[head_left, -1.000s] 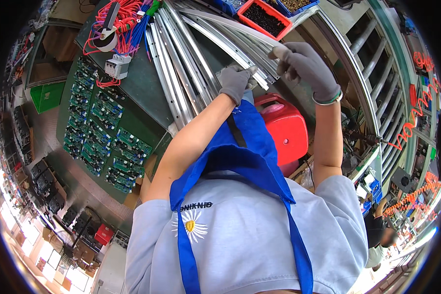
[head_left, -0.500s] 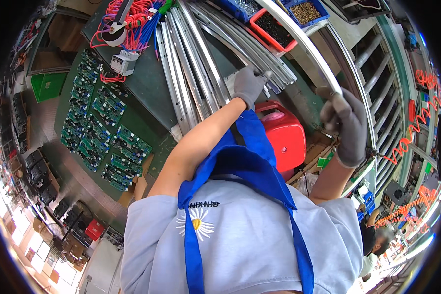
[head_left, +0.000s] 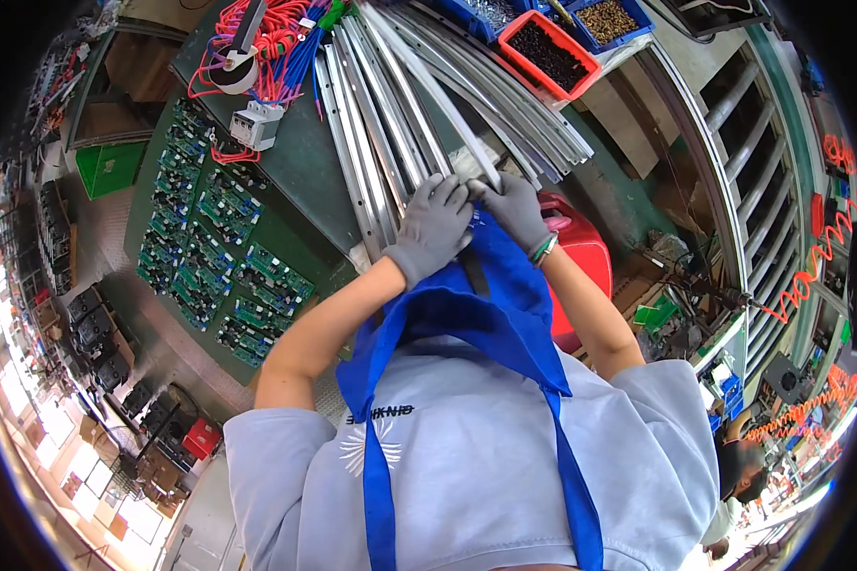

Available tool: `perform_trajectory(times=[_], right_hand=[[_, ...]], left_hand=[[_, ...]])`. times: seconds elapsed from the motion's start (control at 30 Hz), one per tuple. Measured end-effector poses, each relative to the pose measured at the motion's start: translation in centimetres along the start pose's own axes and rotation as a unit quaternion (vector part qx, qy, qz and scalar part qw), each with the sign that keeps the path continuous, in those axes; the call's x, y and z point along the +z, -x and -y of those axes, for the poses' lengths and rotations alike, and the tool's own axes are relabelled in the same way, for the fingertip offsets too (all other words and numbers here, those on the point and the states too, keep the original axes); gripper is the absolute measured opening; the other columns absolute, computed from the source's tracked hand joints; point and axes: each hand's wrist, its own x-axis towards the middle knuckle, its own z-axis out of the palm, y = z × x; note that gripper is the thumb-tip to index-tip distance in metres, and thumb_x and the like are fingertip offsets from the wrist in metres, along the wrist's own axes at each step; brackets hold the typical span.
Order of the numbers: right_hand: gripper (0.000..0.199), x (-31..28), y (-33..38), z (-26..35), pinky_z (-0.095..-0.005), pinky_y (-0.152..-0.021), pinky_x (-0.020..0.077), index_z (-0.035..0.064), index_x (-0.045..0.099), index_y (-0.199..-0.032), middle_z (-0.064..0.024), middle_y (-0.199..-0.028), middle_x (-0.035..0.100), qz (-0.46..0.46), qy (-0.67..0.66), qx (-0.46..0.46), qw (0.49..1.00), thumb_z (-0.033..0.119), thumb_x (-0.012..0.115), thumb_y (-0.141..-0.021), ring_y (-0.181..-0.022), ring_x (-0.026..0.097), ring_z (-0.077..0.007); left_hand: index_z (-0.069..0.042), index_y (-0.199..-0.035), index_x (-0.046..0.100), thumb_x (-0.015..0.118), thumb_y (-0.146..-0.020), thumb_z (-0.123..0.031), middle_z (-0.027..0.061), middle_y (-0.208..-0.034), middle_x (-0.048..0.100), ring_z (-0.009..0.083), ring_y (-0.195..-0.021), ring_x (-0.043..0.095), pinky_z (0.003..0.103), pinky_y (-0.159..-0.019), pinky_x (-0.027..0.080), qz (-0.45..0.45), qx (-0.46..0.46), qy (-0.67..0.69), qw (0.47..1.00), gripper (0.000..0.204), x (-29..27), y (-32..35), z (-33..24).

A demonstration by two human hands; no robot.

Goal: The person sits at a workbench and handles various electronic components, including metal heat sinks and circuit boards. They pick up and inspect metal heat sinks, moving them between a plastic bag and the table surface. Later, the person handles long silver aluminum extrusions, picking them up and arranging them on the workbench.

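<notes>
My right hand point(head_left: 518, 215), in a grey glove, is closed around the near end of a long metal rail point(head_left: 438, 95), which slants away across the table. Beside it, my gloved left hand point(head_left: 431, 231) rests with fingers stretched out over the near ends of a bundle of silvery slotted rails point(head_left: 352, 133). A second bundle of rails point(head_left: 533, 124) lies to the right, beyond my right hand. My blue apron point(head_left: 505, 257) hangs just below both hands.
Red and blue wires point(head_left: 267, 43) and a grey breaker point(head_left: 255, 126) lie far left. Green circuit boards point(head_left: 209, 214) spread out on the left. Bins of screws, one red point(head_left: 581, 86), stand at the back. A red plastic container point(head_left: 581, 276) is at my right, near a roller rack point(head_left: 743, 143).
My right hand has swung the long rail in from the right onto the table. My left hand has shifted left, from the right bundle to the left bundle's near ends.
</notes>
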Motion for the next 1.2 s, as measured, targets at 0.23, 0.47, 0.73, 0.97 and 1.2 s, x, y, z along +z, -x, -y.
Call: perform_trajectory(times=[0.23,0.47,0.73,0.97,1.2], right_hand=[[0.04,0.3,-0.6,-0.7,-0.024,-0.039,0.0367,0.0064,0.065,-0.085,0.0024,-0.058,0.05,0.182,-0.113,0.167,0.962,0.046,0.07,-0.086,-0.044,0.047,-0.0068],[0.049,0.1,-0.6,0.1,-0.0274,-0.04,0.0405,0.0023,0.065,-0.07,-0.0014,-0.052,0.053,0.147,-0.066,0.142,0.977,0.049,0.071,-0.083,-0.043,0.052,-0.0108],[0.045,-4.1,-0.4,3.9,-0.0328,-0.046,0.0454,-0.0019,0.063,-0.071,-0.0074,-0.054,0.057,0.046,0.028,0.125,0.991,0.04,0.066,-0.086,-0.046,0.058,-0.0162],[0.034,-7.8,-1.4,8.5,-0.0413,-0.07,0.0512,0.0079,0.069,-0.096,-0.0112,-0.082,0.068,-0.235,0.459,-0.207,0.831,0.036,0.072,-0.077,-0.075,0.065,-0.0306],[0.033,-2.4,1.7,7.9,-0.0403,-0.075,0.0518,0.0056,0.072,-0.094,-0.016,-0.082,0.07,0.06,0.203,-0.068,0.975,0.037,0.071,-0.083,-0.082,0.068,-0.0309]], left_hand=[[-0.016,-0.118,0.065,0.069,-0.076,-0.042,0.0074,-0.127,0.055,0.0264,-0.128,0.044,0.046,-0.113,0.027,-0.025,0.047,0.024,0.998,0.05,0.9,2.8,2.5],[-0.018,-0.119,0.064,0.065,-0.076,-0.055,0.0075,-0.127,0.054,0.027,-0.127,0.043,0.047,-0.113,0.026,-0.035,0.043,0.03,0.998,0.057,1.0,3.0,2.6],[-0.015,-0.121,0.063,0.06,-0.08,-0.061,0.0089,-0.133,0.055,0.0291,-0.13,0.044,0.049,-0.115,0.022,-0.004,0.045,0.033,0.998,0.062,0.5,2.5,2.6],[-0.016,-0.122,0.062,0.06,-0.081,-0.057,0.0072,-0.134,0.055,0.0278,-0.131,0.043,0.047,-0.116,0.02,-0.014,0.022,-0.004,1.0,0.058,0.3,2.8,1.8],[-0.017,-0.115,0.066,0.065,-0.081,-0.045,0.0043,-0.127,0.06,0.0231,-0.128,0.047,0.046,-0.112,0.026,-0.097,-0.013,0.039,0.994,0.044,0.9,4.8,0.8]])
